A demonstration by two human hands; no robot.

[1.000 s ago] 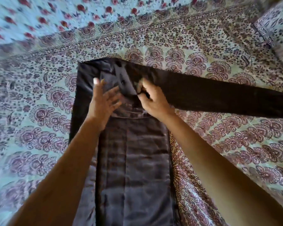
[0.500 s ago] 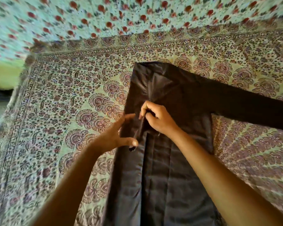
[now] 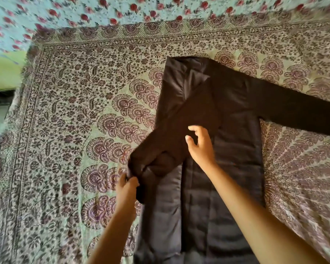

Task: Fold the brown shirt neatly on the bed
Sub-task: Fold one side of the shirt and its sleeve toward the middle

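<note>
The biggest thing was the bed cover (image 3: pixel 80 115). It was thin cloth with a busy print of purple-brown flowers and fan shapes on pale green, and a border of small leaves ran along its edge. Past its far edge lay a second cloth (image 3: pixel 103 10), light blue with little red flowers. A plain green patch (image 3: pixel 4 71) showed at the far left, too blurry to tell what it was.

The brown shirt (image 3: pixel 227 187) lay flat on the bed cover, right of the middle, with its top pointing away from the person. It was dark and smooth, a bit shiny, with long straight creases running down it. Its left side was folded in, which made a straight edge.

The right sleeve (image 3: pixel 297 111) stretched out flat to the right in a long dark strip. The left sleeve (image 3: pixel 175 134) slanted across the shirt and was lifted and bunched at its end.

Both bare arms reached in from below and hid parts of the shirt's lower half.

The right hand (image 3: pixel 200 147) was over the left sleeve with its fingers apart and bent, holding nothing. I could not tell if it touched the cloth. The left hand (image 3: pixel 127 189) was at the shirt's left edge, its fingers wrapped tight round the bunched sleeve end.
</note>
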